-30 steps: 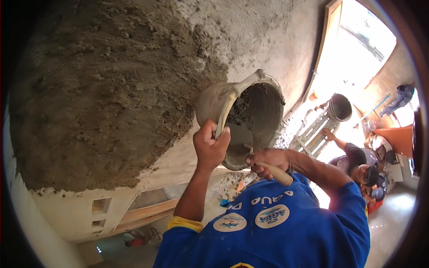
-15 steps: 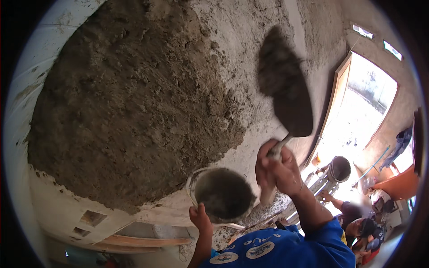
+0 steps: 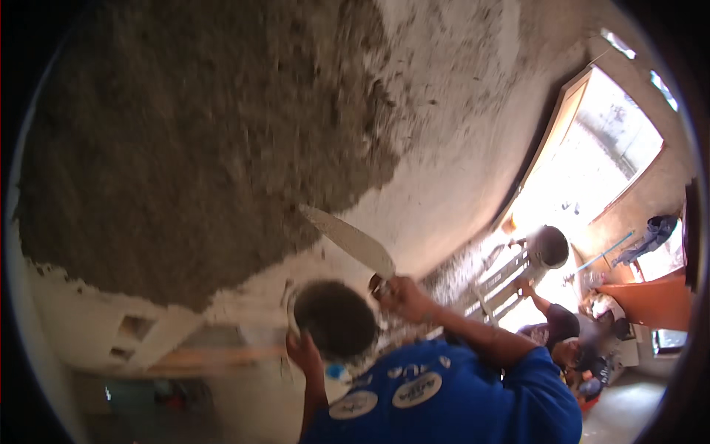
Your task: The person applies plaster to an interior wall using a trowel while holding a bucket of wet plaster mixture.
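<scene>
My left hand [image 3: 303, 351] grips the rim of a round bucket [image 3: 293, 317]. Dark wet mortar [image 3: 336, 322] shows inside it. In my right hand [image 3: 407, 297], fingers closed round the handle, is a pointed trowel [image 3: 351, 240]. Its blade slants up and left above the bucket, the tip in front of the lower edge of the mortar patch [image 3: 200, 148] on the wall. No clump shows on the blade's visible face. Whether the tip touches the wall I cannot tell.
Pale wall [image 3: 444, 192] with mortar specks lies right of the patch. Farther right are a bright doorway [image 3: 606, 148], a second bucket [image 3: 549, 248] and wooden slats [image 3: 506, 285], with a co-worker's hand [image 3: 525, 287] at the slats. Square holes [image 3: 135, 327] mark the lower left wall.
The trowel, raised at upper right with a mortar load, has swung down and left, and the load no longer shows. The bucket stays in my left hand. The view has shifted slightly.
</scene>
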Motion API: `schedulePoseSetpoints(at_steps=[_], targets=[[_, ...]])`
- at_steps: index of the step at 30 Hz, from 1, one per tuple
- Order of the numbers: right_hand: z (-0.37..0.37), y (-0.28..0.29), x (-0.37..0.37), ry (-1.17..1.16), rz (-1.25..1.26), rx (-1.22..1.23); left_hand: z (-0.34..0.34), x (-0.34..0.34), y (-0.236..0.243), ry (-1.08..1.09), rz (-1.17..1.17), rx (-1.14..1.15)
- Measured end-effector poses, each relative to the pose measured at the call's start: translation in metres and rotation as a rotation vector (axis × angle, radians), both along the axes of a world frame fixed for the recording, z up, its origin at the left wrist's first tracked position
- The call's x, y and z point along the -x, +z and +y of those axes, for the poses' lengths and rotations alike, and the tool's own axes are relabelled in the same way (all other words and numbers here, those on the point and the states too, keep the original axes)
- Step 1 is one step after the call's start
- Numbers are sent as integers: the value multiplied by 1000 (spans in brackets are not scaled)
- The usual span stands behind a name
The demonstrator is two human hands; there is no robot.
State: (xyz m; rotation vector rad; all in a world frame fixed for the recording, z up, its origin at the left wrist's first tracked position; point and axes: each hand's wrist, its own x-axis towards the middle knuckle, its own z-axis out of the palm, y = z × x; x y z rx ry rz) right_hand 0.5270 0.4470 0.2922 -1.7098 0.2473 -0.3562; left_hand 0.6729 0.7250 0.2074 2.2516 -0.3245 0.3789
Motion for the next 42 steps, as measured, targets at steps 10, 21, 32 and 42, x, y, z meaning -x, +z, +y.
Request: schedulePoseSetpoints(at_steps=[10, 21, 32, 42], targets=[[-36, -108, -5, 150, 372, 813, -111, 11, 73, -418, 121, -4], [-7, -18, 10, 451, 588, -436, -143, 22, 142, -848, 110, -15], [-16, 56, 31, 272, 110, -1053, -143, 2, 66, -54, 409, 905], [-85, 203, 17, -645, -791, -189, -10, 7, -17, 158, 230, 284]])
